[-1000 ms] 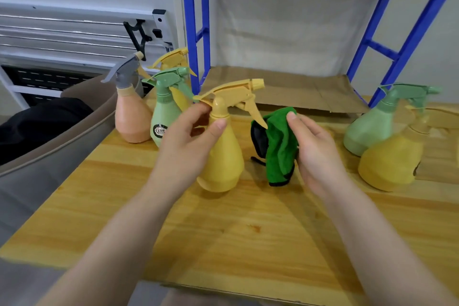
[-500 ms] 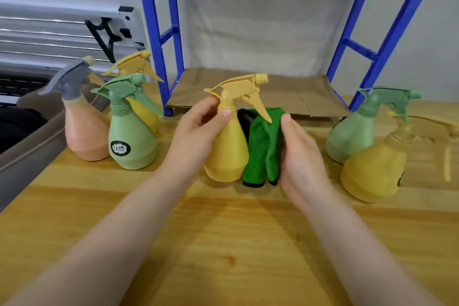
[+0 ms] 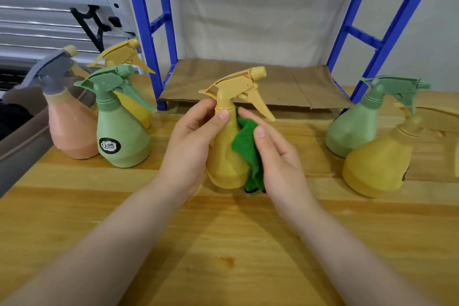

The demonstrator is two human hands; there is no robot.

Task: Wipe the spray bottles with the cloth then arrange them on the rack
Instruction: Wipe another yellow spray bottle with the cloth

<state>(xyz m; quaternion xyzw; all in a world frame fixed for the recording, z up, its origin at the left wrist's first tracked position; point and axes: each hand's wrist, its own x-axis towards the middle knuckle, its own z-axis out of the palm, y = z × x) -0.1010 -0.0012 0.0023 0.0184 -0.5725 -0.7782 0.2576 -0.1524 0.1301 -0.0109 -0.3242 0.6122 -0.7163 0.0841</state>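
Observation:
A yellow spray bottle [image 3: 224, 156] stands on the wooden table in the middle. My left hand [image 3: 191, 141] grips its neck and body from the left, thumb across the front. My right hand [image 3: 275, 156] holds the green cloth [image 3: 246, 146] against the bottle's right side, fingers over the cloth. To the left stand a pink bottle with a grey trigger [image 3: 68, 119], a green bottle [image 3: 121, 129] and a yellow bottle [image 3: 134, 104] behind it. To the right stand a green bottle [image 3: 355, 124] and a yellow bottle [image 3: 377, 164].
The blue metal rack [image 3: 149, 40] stands at the back of the table, its lowest shelf lined with brown cardboard [image 3: 248, 84]. A grey-brown bin edge [image 3: 22, 141] runs along the table's left side. Bare wooden tabletop [image 3: 223, 243] lies under my forearms.
My right hand has brought the green cloth from beside the yellow bottle onto its right side. My left hand keeps its grip on the bottle. The view has shifted closer and a little left.

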